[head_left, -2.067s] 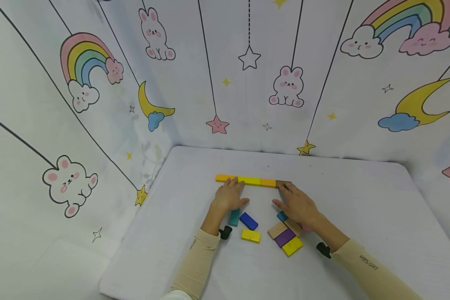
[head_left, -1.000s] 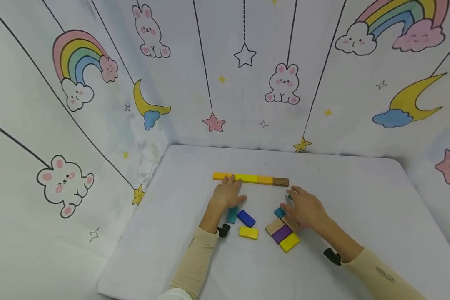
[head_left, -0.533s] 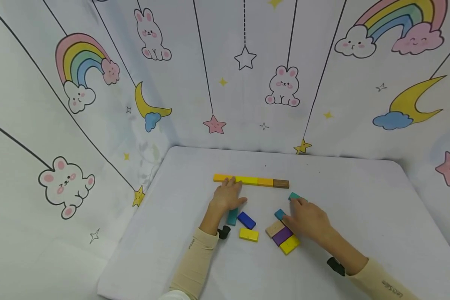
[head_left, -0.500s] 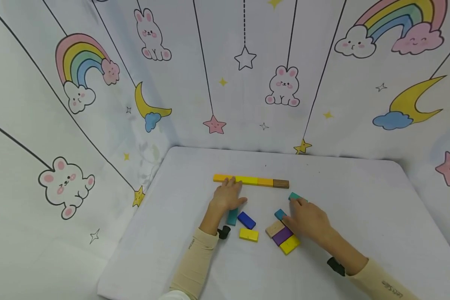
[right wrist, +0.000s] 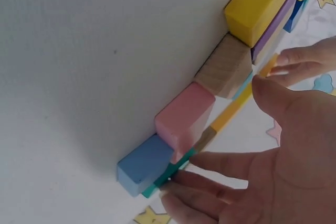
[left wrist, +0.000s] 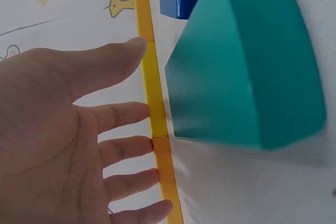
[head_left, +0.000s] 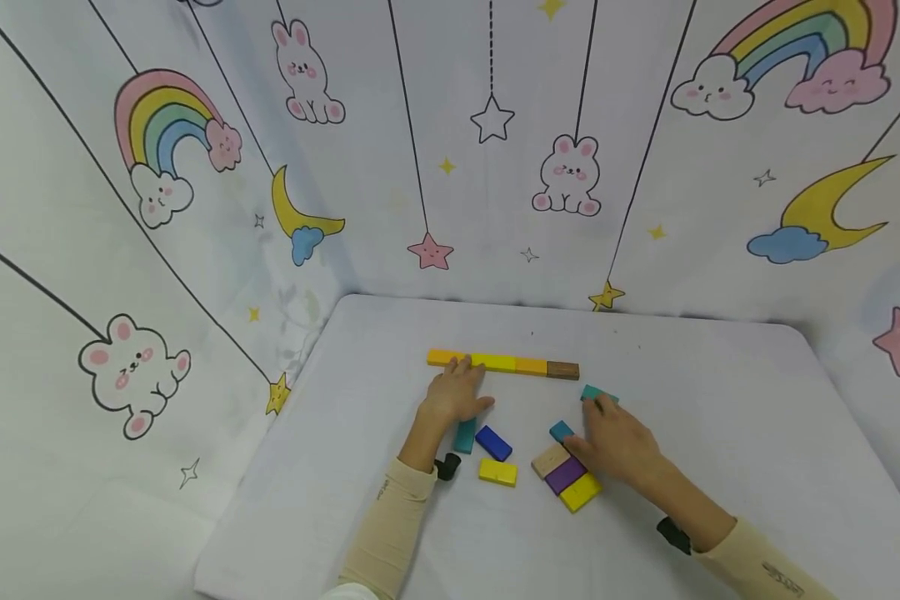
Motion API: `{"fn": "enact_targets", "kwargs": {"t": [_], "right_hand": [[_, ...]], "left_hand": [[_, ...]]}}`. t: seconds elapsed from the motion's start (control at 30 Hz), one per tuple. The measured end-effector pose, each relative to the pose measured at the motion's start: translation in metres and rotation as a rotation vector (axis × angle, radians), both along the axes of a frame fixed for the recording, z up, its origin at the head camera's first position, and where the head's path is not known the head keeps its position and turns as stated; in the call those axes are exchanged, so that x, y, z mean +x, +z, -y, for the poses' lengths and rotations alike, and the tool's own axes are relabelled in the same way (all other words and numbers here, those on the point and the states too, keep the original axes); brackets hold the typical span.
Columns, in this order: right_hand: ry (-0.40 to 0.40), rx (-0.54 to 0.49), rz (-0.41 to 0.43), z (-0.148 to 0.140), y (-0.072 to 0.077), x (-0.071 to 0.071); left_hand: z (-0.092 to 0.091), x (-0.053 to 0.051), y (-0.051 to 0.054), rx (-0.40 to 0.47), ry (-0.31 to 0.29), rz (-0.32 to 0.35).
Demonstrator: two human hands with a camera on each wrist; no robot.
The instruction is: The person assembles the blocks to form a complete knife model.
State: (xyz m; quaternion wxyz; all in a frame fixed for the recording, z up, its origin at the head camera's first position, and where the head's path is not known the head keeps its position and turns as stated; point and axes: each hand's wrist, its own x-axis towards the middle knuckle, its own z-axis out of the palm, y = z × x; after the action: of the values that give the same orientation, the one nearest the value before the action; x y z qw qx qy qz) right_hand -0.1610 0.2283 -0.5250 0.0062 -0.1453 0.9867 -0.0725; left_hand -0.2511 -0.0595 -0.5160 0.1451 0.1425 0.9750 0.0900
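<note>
Four stretches of colour make up the block row (head_left: pixel 506 363): orange, yellow, orange and brown; whether the yellow stretch is one block or more, you cannot tell. Your left hand (head_left: pixel 455 394) has its fingers straight and spread, the tips touching the row's near side along its yellow and left-hand orange stretches. Your right hand (head_left: pixel 618 437) has its fingers slightly bent and parted, tips touching one turquoise block (head_left: pixel 594 391), thumb standing away from it. That block lies at those tips, nearer you than the row and just off its brown end.

Nearer you than the row's yellow stretch lie one dark teal block (head_left: pixel 465 437), one blue block (head_left: pixel 493 443) and one yellow block (head_left: pixel 498 472). Nearer you than its brown end are one small teal-blue block (head_left: pixel 561 431), one purple block (head_left: pixel 566 475), a second yellow block (head_left: pixel 581 492), two pale wooden blocks (head_left: pixel 549 460), one pink block (right wrist: pixel 184 114) and one light blue block (right wrist: pixel 144 163).
</note>
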Motion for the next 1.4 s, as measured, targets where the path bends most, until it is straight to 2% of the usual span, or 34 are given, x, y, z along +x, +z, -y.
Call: {"fn": "enact_targets", "kwargs": {"t": [0.17,0.27,0.57,0.73,0.93,1.17,1.4], "right_hand": [[-0.014,-0.066,0.022,-0.006,-0.002,-0.003],[-0.009,-0.084,0.004,-0.01,-0.003,-0.005],[0.039,0.011,-0.09,-0.018,-0.002,-0.008],[0.035,-0.001,-0.07,-0.021,-0.001,-0.014],[0.006,-0.015,-0.022,-0.024,0.0,-0.019],[0.028,-0.023,-0.027,-0.03,-0.003,-0.026],[-0.007,-0.015,-0.016,-0.027,0.003,-0.029]], "left_hand": [[-0.002,0.002,0.0,0.006,0.003,-0.002],[-0.003,0.003,0.001,0.004,0.004,-0.006],[-0.003,0.007,0.001,0.0,0.006,-0.009],[-0.002,0.004,-0.002,-0.014,0.015,0.002],[-0.001,0.004,0.0,0.006,0.016,-0.013],[-0.001,0.004,0.0,-0.003,0.022,-0.005],[-0.004,0.002,0.0,-0.002,0.019,-0.008]]}}
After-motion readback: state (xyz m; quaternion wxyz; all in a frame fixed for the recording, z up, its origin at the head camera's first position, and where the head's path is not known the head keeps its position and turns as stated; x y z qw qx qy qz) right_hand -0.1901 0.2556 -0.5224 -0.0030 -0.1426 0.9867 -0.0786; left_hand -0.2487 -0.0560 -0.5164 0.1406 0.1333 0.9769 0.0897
